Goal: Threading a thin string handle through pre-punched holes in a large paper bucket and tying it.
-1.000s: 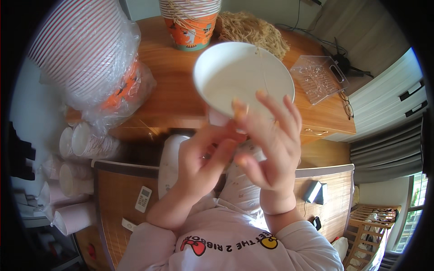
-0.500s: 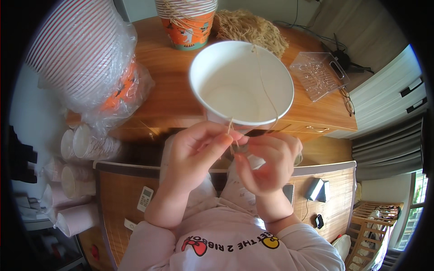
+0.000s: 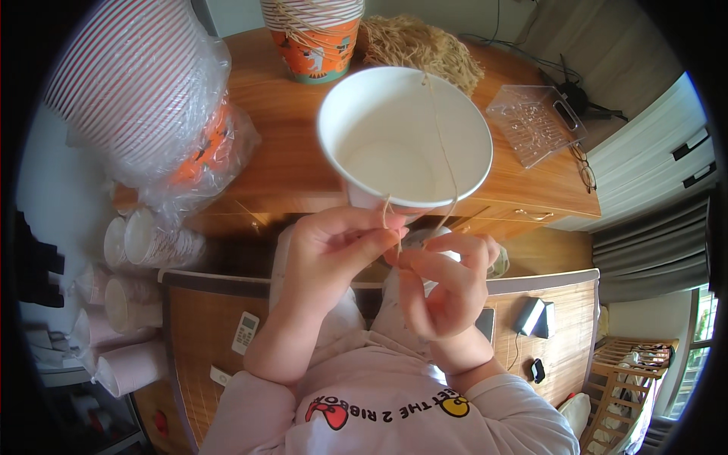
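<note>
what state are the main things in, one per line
left hand: pinching string
right hand: fingers curled by string, grip unclear
white bucket: tilted, mouth toward camera
string: crosses bucket mouth
orange bucket stack: upright, nested
bagged stack: nested, in clear plastic
fibre bundle: loosely heaped

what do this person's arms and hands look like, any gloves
The left hand and right hand are bare and ungloved, with nothing worn on either wrist. The short, loose sleeves are pale and plain, part of a pale shirt printed in red, yellow and black.
</note>
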